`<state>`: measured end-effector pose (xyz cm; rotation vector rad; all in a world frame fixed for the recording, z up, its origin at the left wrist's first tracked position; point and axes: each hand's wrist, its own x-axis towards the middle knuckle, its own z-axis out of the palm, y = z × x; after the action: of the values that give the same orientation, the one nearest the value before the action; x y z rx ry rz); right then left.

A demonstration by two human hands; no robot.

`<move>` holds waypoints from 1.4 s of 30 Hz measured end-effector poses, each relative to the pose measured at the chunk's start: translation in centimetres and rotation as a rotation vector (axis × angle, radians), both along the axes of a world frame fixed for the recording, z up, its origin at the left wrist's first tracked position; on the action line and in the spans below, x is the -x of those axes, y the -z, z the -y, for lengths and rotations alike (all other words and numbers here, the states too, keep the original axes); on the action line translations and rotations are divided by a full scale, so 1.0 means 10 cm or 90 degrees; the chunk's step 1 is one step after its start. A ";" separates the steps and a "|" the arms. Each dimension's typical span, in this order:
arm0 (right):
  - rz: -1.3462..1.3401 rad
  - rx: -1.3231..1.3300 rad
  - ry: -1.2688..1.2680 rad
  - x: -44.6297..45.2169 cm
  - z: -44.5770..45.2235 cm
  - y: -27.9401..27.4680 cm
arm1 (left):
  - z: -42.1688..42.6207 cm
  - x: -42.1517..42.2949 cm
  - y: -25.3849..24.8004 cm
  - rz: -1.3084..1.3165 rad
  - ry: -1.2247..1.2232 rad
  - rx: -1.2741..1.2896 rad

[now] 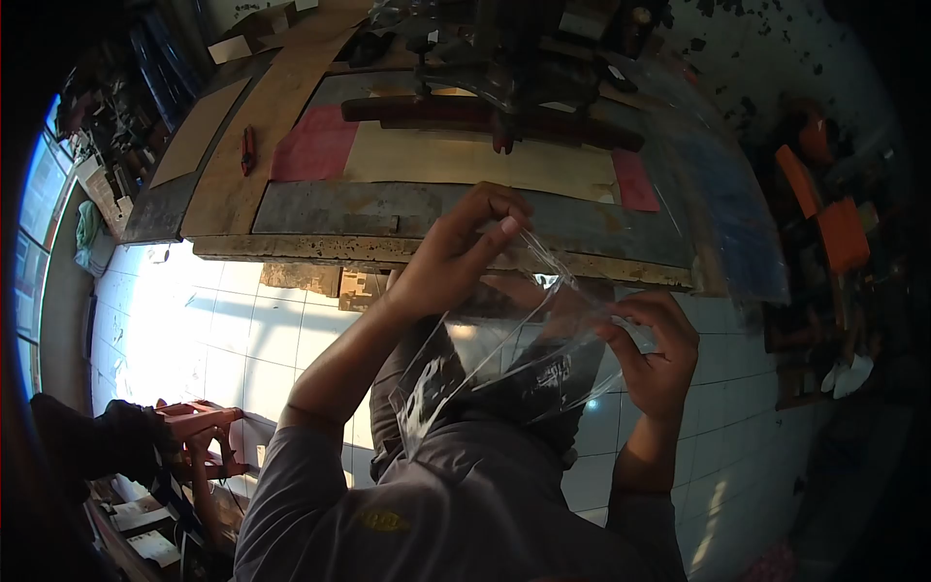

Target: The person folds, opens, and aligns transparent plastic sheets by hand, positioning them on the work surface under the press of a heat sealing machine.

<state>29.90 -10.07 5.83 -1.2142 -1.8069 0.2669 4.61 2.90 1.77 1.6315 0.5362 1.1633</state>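
Observation:
A clear plastic sheet or bag (504, 373) hangs in front of my body, its lower part over my lap. My left hand (465, 238) pinches its gathered upper edge between thumb and fingers, close to the front edge of the workbench. On the other side, lower down, my right hand (659, 349) has thumb and fingertips closed on the same plastic. The film is creased and see-through, so whether it is a bag or a flat sheet cannot be made out.
Ahead is a workbench (320, 209) with a dark machine bar (465, 114) across cream and pink sheets (465, 160). A red cutter (248, 150) lies at left. Clear film (742, 233) drapes off the right side. An orange-red stool or frame (199, 427) stands at lower left.

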 end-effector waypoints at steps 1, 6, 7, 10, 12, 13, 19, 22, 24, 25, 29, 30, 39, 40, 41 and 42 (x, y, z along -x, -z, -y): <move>0.013 0.009 -0.001 -0.01 -0.01 -0.03 | 0.02 0.01 -0.07 -0.005 -0.039 -0.107; 0.043 0.045 -0.053 0.03 -0.11 -0.24 | 0.18 0.12 -0.48 -0.074 0.038 -0.315; 0.043 0.044 -0.053 0.04 -0.12 -0.25 | 0.18 0.13 -0.49 -0.118 0.035 -0.307; 0.049 0.038 -0.055 0.04 -0.15 -0.28 | 0.17 0.14 -0.50 -0.192 0.015 -0.310; 0.056 0.035 -0.053 0.01 -0.17 -0.30 | 0.15 0.13 -0.47 -0.167 -0.009 -0.345; 0.058 0.038 -0.052 0.01 -0.17 -0.31 | 0.14 0.13 -0.47 -0.158 -0.007 -0.341; 0.069 0.053 -0.053 0.01 -0.20 -0.36 | 0.13 0.16 -0.45 -0.155 -0.009 -0.332; 0.078 0.052 -0.055 -0.02 -0.22 -0.36 | 0.13 0.18 -0.44 -0.154 -0.013 -0.309; 0.102 0.042 -0.054 -0.04 -0.22 -0.39 | 0.14 0.19 -0.42 -0.139 -0.011 -0.270; 0.109 0.044 -0.049 -0.06 -0.23 -0.39 | 0.13 0.19 -0.42 -0.129 -0.023 -0.262; 0.158 0.050 -0.032 -0.22 -0.25 -0.33 | 0.15 0.28 -0.45 -0.134 -0.064 -0.210; 0.176 0.051 -0.030 -0.25 -0.26 -0.28 | 0.16 0.32 -0.48 -0.147 -0.074 -0.192; -0.068 0.118 -0.093 -0.43 -0.35 -0.03 | 0.06 0.71 -0.54 -0.148 -0.178 -0.099; -0.111 0.131 -0.091 -0.44 -0.42 -0.04 | 0.00 0.71 -0.51 -0.107 -0.157 -0.090; -0.128 0.187 -0.093 -0.47 -0.52 -0.08 | -0.09 0.72 -0.52 -0.107 -0.138 -0.039; -0.145 0.243 -0.095 -0.50 -0.65 -0.15 | -0.21 0.73 -0.54 -0.105 -0.120 0.012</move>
<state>34.90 -3.60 7.30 -1.2485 -1.6936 0.8330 -2.67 5.01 7.17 1.6986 0.8188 1.1603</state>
